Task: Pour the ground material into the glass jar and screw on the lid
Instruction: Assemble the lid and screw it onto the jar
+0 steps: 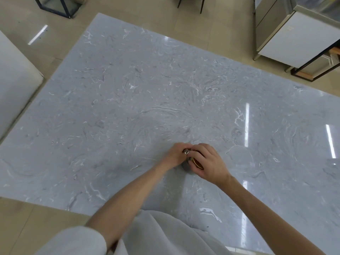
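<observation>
A small glass jar (185,165) stands on the grey marble table (128,107) near its front middle, mostly hidden between my hands. My left hand (174,154) wraps around the jar's left side. My right hand (208,161) is closed over a gold metal lid (197,163), which sits tilted at the jar's top. A small silver piece (185,151) shows between my fingertips. The jar's contents cannot be made out.
A white cushioned seat (14,89) borders the table's left edge. A white cabinet (294,37) and a black metal frame (316,70) stand on the tiled floor at the far right. My white garment (165,234) hangs over the table's near edge.
</observation>
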Motion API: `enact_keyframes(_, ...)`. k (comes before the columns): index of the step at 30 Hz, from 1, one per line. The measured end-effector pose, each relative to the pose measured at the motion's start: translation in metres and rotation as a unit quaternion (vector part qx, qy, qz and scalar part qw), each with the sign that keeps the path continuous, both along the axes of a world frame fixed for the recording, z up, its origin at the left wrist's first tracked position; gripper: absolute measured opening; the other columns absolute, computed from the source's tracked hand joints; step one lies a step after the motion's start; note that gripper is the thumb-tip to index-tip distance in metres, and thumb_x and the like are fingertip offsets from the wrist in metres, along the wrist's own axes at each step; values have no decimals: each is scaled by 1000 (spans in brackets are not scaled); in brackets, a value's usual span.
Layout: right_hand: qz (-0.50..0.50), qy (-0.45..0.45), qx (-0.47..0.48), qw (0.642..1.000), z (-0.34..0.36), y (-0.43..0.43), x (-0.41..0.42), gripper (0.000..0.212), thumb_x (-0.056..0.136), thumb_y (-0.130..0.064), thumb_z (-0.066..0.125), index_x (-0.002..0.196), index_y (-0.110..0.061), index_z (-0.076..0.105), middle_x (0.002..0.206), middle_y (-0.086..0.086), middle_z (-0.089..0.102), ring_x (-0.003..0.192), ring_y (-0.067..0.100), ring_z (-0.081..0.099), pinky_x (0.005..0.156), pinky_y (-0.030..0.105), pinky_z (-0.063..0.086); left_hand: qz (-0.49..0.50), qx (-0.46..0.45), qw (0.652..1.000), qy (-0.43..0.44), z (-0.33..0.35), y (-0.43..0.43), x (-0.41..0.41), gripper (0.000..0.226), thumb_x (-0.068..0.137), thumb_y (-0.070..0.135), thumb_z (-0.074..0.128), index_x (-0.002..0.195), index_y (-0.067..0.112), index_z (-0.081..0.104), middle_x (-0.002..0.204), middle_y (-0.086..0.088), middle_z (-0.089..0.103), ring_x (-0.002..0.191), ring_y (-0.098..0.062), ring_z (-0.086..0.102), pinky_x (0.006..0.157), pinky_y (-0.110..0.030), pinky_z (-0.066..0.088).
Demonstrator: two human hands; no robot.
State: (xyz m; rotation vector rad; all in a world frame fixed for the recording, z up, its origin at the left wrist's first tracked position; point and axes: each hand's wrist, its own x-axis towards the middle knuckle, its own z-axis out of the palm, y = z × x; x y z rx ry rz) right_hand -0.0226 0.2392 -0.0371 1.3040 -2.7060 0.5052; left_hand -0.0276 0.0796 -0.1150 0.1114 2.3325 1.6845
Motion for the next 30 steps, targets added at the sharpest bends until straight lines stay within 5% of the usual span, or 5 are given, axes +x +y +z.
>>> enact_keyframes(5,-95,68,-104,988,-22,-22,20,8,89,-17,66,84,-12,71,98,3,72,90,29,65,76,42,53,193,97,976,20,-10,21,35,41,79,-4,55,78,33,74,69,21,70,68,6,64,63,-12,47)
enact_keyframes(10,59,16,-18,998,-14,-7,15,23,92,-31,64,105,-13,69,117,5,68,105,27,60,91,41,50,-26,-25,999,29,2,-13,12,19,84,5,57,83,5,76,82,-10,74,74,-12,66,66,-18,44)
enact_keyframes(13,213,4,6,977,-10,-9,7,16,86,-16,67,98,-7,70,107,11,69,104,31,63,103,41,46,-170,-37,984,-43,13,-19,-5,14,77,15,50,66,11,58,67,-2,50,61,-10,42,58,-27,36)
enact_keyframes(19,2,26,-147,989,-21,-33,23,3,79,-13,69,80,-12,71,95,2,73,95,22,69,78,35,53,97,223,963,-112,-4,-11,17,13,79,-8,62,83,-2,73,82,-6,72,79,-16,67,73,-29,53)
enact_keyframes(30,-168,118,-151,967,-35,-54,43,7,82,-10,66,76,-14,67,91,-3,72,87,22,67,68,33,48,282,262,916,-111,-23,4,39,28,65,-8,61,68,17,73,69,-2,69,70,-24,63,66,-33,51)
